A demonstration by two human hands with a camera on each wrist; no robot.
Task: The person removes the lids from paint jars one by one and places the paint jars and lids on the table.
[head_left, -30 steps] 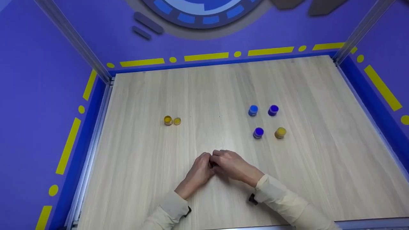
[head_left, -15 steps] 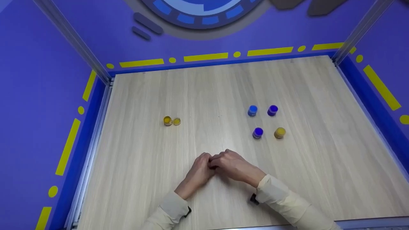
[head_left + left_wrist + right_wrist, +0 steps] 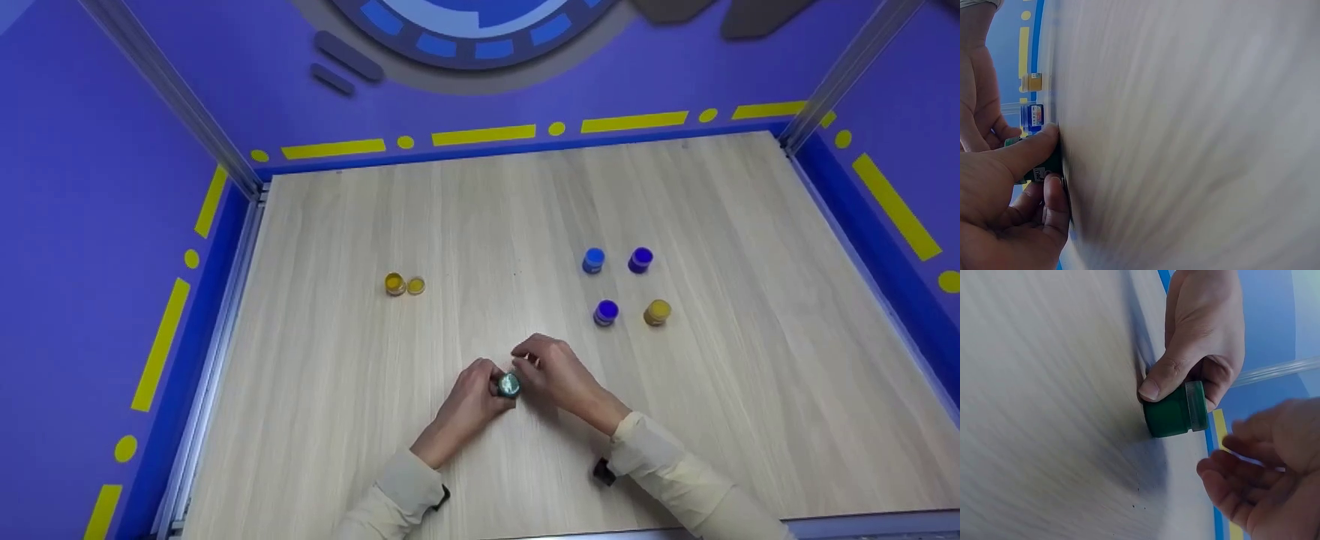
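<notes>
A small green paint jar [image 3: 509, 385] stands upright on the wooden table, its lid [image 3: 1197, 406] seated on top in the right wrist view. My left hand [image 3: 466, 396] grips the jar by its side, thumb and fingers around the lower body. Just to the right, my right hand [image 3: 559, 379] hovers apart from the lid, fingers loosely bent with nothing visible between them. The left wrist view shows the green jar [image 3: 1044, 167] partly covered by the left thumb.
An uncapped yellow paint jar [image 3: 394, 283] sits at the left beside its lid [image 3: 415, 285]. Toward the right stand a light blue jar [image 3: 593, 260], two violet-blue jars [image 3: 640, 260] and a closed yellow jar [image 3: 658, 312]. Blue panels [image 3: 480, 105] enclose the table's back and sides.
The right hand has come off the green jar and drawn slightly away to the upper right, uncovering the jar's top. The left hand keeps its grip in the same place.
</notes>
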